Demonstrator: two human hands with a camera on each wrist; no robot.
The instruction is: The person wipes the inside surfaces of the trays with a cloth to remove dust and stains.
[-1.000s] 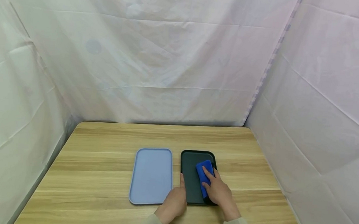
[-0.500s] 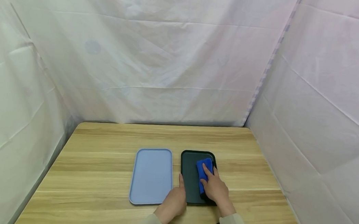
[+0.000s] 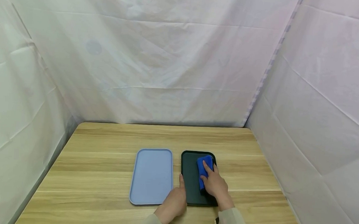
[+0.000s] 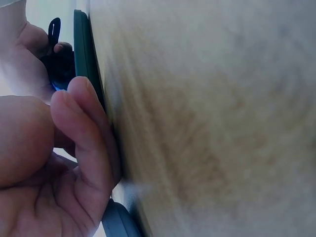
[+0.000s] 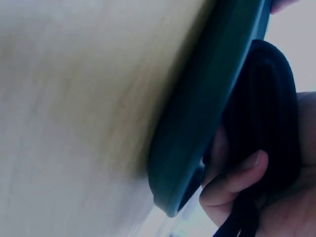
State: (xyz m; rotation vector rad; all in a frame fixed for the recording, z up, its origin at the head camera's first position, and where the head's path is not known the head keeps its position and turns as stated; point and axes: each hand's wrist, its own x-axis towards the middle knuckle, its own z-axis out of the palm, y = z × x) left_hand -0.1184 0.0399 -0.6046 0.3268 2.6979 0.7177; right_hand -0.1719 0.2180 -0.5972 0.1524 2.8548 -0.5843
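Observation:
A dark green tray [image 3: 190, 188] lies on the table, its long sides running away from me. On its right half sits a thick blue and black pad [image 3: 201, 185], with a black strap loop [image 4: 54, 32] showing in the left wrist view. My right hand [image 3: 216, 186] grips this pad from above, and a finger curls against its black side [image 5: 266, 113] in the right wrist view. At the tray's left rim, my left hand [image 3: 175, 200] rests with its index finger straight along the edge. The other left fingers bend loosely [image 4: 81, 133]; what the thumb touches is hidden.
A light blue tray [image 3: 152, 177] lies just left of the green one, with a narrow strip of table between them. The wood-grain table [image 3: 102, 162] extends to both sides. White cloth sheets [image 3: 176, 57] hang behind and at both sides.
My right hand has slid the pad a little away from me and slightly left along the green tray. The left hand and both trays have stayed in place.

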